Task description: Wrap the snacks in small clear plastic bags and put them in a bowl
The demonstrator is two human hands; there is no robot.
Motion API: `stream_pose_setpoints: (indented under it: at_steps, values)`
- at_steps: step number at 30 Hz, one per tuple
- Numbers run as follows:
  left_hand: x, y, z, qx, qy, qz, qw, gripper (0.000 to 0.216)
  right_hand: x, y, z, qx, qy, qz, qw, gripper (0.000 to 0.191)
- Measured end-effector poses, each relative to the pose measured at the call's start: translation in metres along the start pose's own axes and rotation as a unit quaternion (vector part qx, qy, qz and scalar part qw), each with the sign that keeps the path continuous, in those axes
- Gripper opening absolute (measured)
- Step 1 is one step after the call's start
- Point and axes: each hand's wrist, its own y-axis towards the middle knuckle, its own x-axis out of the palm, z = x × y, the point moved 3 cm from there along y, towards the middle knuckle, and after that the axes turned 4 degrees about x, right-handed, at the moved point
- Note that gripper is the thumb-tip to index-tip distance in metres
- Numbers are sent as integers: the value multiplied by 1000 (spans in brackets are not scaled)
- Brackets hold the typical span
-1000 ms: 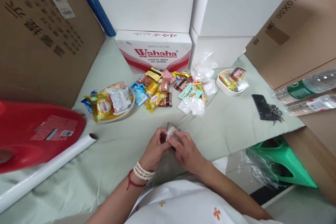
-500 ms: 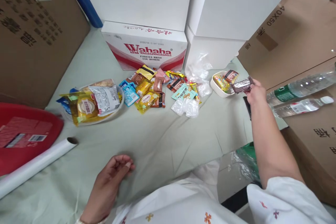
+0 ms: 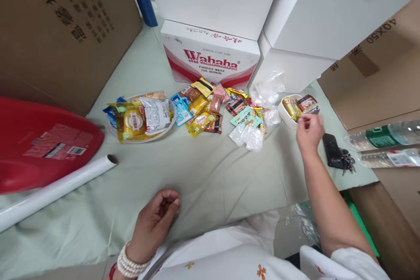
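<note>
- The right hand [image 3: 309, 130] is stretched out to the small white bowl [image 3: 284, 113], fingertips pinched on a wrapped snack [image 3: 311, 108] at the bowl's near rim.
- The left hand [image 3: 156, 221] rests loosely curled on the green table [image 3: 203, 175], holding nothing, well apart from the bowl.

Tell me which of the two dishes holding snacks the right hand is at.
The small white bowl right of the snack pile, where the right hand hovers. The other, a wide clear plate, sits far left.
</note>
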Motion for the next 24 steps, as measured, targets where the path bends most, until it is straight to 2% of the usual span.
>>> stream_pose_setpoints:
  at_steps: [2, 4, 6, 8, 11, 14, 16, 20, 24]
  values:
    - [1, 0, 0, 13, 14, -4, 1000, 36, 13, -30, -30, -76, 55, -139, 986, 14]
    - [2, 1, 2, 24, 21, -5, 999, 33, 30, -58, -55, -141, 73, -249, 955, 17]
    - [3, 1, 5, 27, 17, -6, 999, 32, 49, -76, -69, -172, 39, -320, 931, 18]
    - [3, 1, 9, 21, 3, -8, 1000, 32, 63, -83, -72, -164, 0, -358, 919, 16]
    - [2, -1, 15, 5, -28, -9, 1000, 33, 65, -81, -64, -103, 16, -326, 940, 19]
    - [1, -4, 21, 2, -44, -5, 999, 32, 50, -75, -55, -35, 56, -251, 966, 22]
    - [3, -4, 25, 15, -39, 2, 999, 30, 40, -75, -55, -21, 65, -229, 971, 24]
    - [8, -2, 34, 72, 10, -1, 997, 26, 40, -85, -81, -101, 67, -254, 960, 21]
    - [14, -1, 37, 114, 42, -26, 992, 22, 69, -96, -117, -191, -18, -287, 938, 19]
